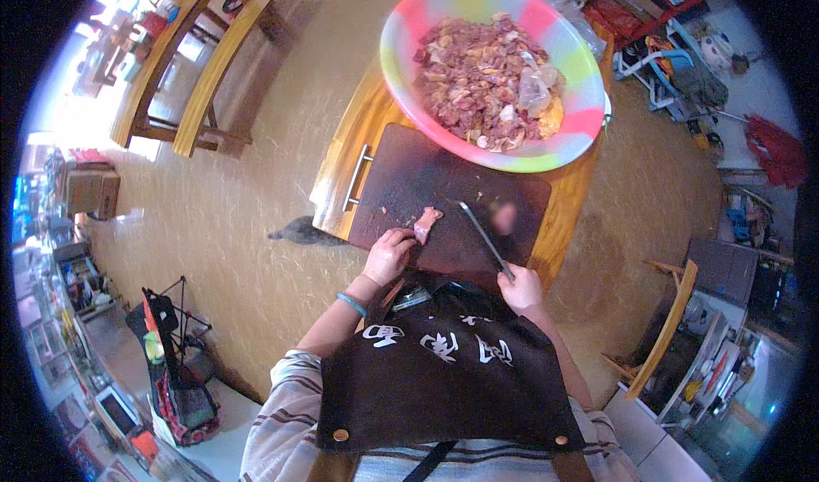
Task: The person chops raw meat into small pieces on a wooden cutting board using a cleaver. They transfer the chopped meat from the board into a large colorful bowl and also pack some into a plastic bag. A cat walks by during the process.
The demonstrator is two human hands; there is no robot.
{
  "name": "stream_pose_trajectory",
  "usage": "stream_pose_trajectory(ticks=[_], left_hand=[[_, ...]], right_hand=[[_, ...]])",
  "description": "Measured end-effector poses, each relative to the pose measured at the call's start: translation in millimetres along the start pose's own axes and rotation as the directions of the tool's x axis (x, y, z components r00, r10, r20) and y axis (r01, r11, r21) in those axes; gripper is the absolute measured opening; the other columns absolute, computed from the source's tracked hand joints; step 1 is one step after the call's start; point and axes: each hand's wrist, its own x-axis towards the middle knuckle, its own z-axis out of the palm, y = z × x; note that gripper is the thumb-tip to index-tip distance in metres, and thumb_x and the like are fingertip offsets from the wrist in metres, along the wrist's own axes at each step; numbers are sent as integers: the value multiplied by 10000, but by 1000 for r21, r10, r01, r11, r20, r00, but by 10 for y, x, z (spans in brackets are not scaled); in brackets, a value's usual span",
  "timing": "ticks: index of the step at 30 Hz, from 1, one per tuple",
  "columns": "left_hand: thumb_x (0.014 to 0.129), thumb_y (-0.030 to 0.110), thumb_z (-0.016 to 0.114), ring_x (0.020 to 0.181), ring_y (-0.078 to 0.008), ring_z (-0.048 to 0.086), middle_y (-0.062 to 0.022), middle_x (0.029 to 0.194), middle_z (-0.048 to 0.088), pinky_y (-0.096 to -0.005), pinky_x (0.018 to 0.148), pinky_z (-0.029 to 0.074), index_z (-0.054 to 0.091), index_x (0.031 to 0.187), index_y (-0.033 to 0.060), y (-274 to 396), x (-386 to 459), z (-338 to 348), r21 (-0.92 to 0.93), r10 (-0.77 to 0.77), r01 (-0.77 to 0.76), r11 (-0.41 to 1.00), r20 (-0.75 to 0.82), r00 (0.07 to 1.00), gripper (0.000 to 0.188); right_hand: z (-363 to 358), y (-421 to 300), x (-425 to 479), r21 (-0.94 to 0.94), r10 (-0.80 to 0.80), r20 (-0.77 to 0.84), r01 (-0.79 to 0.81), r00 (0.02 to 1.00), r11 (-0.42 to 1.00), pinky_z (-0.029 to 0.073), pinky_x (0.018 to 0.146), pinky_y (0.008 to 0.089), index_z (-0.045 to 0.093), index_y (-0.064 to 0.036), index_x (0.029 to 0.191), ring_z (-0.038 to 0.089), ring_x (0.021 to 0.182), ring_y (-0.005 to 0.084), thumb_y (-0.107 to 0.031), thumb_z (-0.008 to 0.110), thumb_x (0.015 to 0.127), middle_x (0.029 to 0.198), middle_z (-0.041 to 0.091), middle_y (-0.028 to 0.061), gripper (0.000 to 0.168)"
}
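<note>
My left hand (389, 256) has its fingertips on the near end of a short strip of raw meat (427, 221), holding it on a dark brown cutting board (397, 175). In my right hand (521, 289) is the handle of a knife (484, 234). Its narrow blade slants away and to the left over the board, apart from the strip. Right of the blade lies a blurred pinkish thing (503, 217) that I cannot make out. Beyond the board stands a large multicoloured plastic basin (409, 47), heaped with cut raw meat (477, 79) and yellowish fat.
A clear plastic bag (536, 88) lies on the meat. Board and basin rest on a wooden table (336, 191); a metal handle (357, 178) is at the board's left. Wooden benches (224, 72) stand far left, another bench (665, 328) at right. A dark apron (441, 392) covers my front.
</note>
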Motion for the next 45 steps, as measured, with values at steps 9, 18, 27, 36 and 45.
stream_pose_trajectory(ticks=[9,18,27,36,45], left_hand=[[676,64,570,987,-277,491,-94,1074,521,-342,844,434,579,975,36,88,112,275,81,34,-25,996,-111,993,301],[690,72,570,989,-297,492,-115,1045,534,-360,850,432,580,965,39,12,16,346,49,-12,20,999,-169,986,277],[682,59,556,956,-289,508,-118,956,537,-350,814,448,582,937,28,62,214,444,66,-34,49,997,-209,977,258],[685,44,560,960,-278,519,-109,1008,545,-343,830,445,578,971,21,55,158,462,-4,-69,71,997,-257,964,288],[691,38,544,958,-281,516,-119,1013,534,-346,835,441,566,997,8,121,189,402,73,-34,56,996,-272,962,308]], right_hand=[[234,-287,264,-112,-153,117,166,981,980,460,620,435,626,-94,905,574,676,367,-185,522,733,692,582,193,221],[127,-247,185,-331,-290,43,288,956,899,463,615,433,596,-85,1012,582,678,345,-141,540,724,738,595,185,298],[48,-189,148,-445,-267,159,311,950,840,477,614,434,558,-91,1052,591,649,332,-152,546,714,721,592,177,343],[21,-205,208,-183,-112,146,138,983,973,452,632,440,614,-96,962,582,713,358,-185,531,742,742,585,204,252],[16,-308,182,-383,-199,165,248,966,890,464,624,437,607,-93,994,590,682,345,-163,534,731,728,594,205,282]])
